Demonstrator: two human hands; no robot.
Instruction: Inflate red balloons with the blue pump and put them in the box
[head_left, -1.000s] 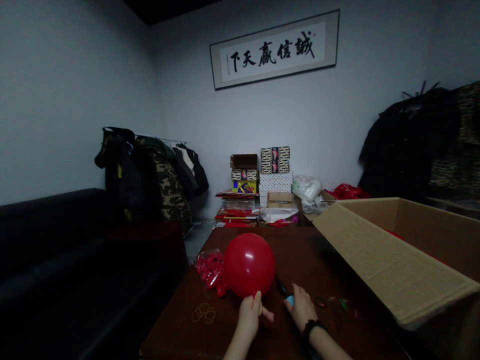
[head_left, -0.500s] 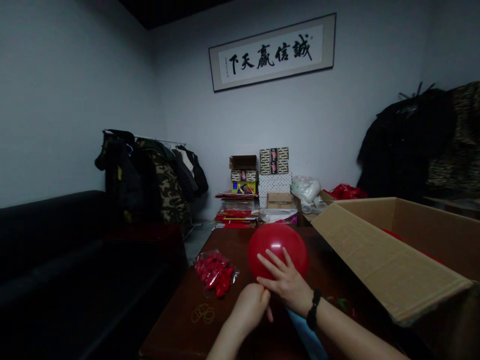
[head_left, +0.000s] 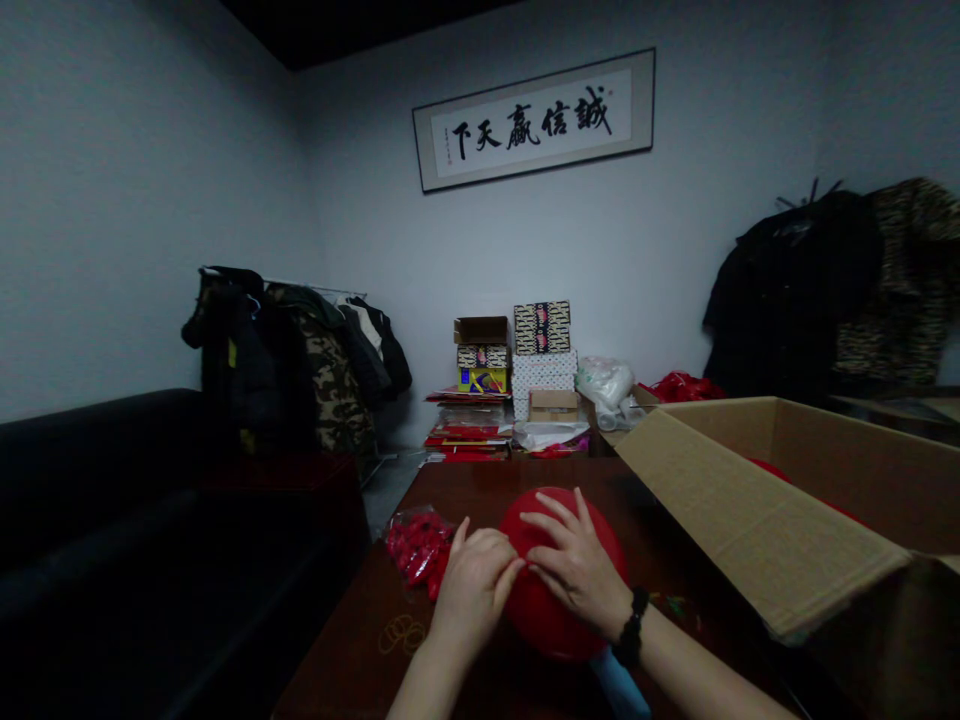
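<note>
Both hands cover the middle of the red balloon, so its neck is hidden. The bag of red bits is too dim to make out, and the cardboard box runs off the right edge.

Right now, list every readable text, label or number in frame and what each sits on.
"诚信赢天下", read right to left: large black brush characters on the long framed white calligraphy scroll on the back wall.
Small column of characters at the scroll's left end: too small to read.
Print on the patterned cardboard boxes stacked against the wall: too blurred to read.
Red inflated balloon under both hands, big open brown cardboard box: no text visible.
</note>
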